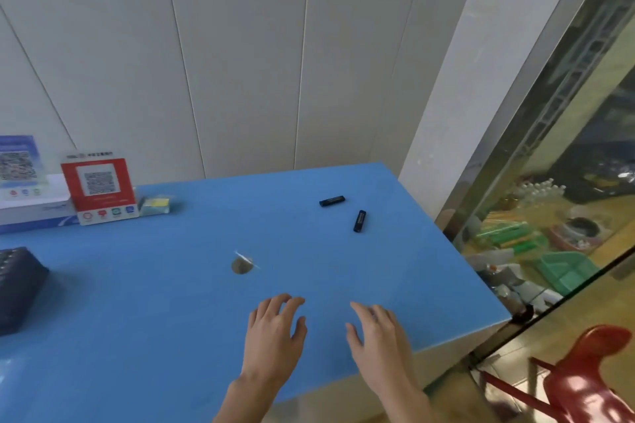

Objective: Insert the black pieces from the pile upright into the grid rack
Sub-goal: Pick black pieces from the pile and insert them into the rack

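Two black pieces lie flat on the blue table (171, 302): one (332, 201) near the far edge, the other (359, 221) just right of and nearer than it. The dark grid rack (17, 285) stands at the left edge of the view, partly cut off. My left hand (275, 330) and my right hand (378, 333) hover side by side over the table's near part, fingers spread, palms down, holding nothing. Both hands are well short of the black pieces and far right of the rack.
A red QR-code stand (99, 191), a blue QR sign (19, 165), a white box (34, 206) and a small yellow-topped pack (156, 205) line the back left. A round grey patch (242, 265) marks the table's middle. A glass partition (549, 182) and a red chair (591, 378) are at the right.
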A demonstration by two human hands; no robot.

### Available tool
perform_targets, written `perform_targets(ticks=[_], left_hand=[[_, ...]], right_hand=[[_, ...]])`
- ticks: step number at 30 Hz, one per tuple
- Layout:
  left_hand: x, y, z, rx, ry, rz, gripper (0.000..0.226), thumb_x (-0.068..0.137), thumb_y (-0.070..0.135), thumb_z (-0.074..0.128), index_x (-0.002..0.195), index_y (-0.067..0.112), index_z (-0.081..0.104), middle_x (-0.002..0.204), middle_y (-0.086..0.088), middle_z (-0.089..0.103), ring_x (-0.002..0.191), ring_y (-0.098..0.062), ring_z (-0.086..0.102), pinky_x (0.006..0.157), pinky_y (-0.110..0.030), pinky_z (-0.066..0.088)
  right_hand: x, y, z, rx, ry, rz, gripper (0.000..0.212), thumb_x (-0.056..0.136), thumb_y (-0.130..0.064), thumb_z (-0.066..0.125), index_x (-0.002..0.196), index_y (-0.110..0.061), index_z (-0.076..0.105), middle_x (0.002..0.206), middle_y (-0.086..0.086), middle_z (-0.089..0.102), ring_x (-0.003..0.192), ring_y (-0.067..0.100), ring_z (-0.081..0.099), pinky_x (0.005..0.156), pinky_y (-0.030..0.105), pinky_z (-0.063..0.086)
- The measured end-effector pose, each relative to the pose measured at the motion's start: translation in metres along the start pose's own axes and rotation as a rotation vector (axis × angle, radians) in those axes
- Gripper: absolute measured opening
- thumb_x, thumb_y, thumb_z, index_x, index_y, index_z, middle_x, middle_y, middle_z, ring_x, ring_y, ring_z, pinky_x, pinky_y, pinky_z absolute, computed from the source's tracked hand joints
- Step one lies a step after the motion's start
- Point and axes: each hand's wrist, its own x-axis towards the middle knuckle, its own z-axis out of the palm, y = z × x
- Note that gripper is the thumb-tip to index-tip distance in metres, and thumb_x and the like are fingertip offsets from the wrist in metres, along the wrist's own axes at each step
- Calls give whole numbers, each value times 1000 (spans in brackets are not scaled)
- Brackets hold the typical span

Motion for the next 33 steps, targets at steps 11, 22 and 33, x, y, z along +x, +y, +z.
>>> perform_targets(ticks=[11,22,33], left_hand=[[105,35,102,-103,-96,-181,30,72,17,77,101,23,68,98,5,66,91,-22,62,75,-34,49],[227,20,163,-124,-92,-337,31,90,20,53,120,19,59,122,2,57,116,-23,47,95,-32,33],[298,8,200,-19,-76,-301,29,83,14,64,112,15,62,114,-3,61,103,-30,55,82,-39,42]], right_hand=[[126,105,9,-125,-49,-119,38,64,-29,82,99,-26,68,78,-11,61,69,12,61,52,23,50],[261,129,44,-78,-78,-409,46,59,-13,82,100,-23,65,94,-11,64,73,16,59,56,28,52],[314,139,75,-166,-374,-667,98,12,-4,81,106,-26,60,106,-9,63,79,15,59,55,23,48]])
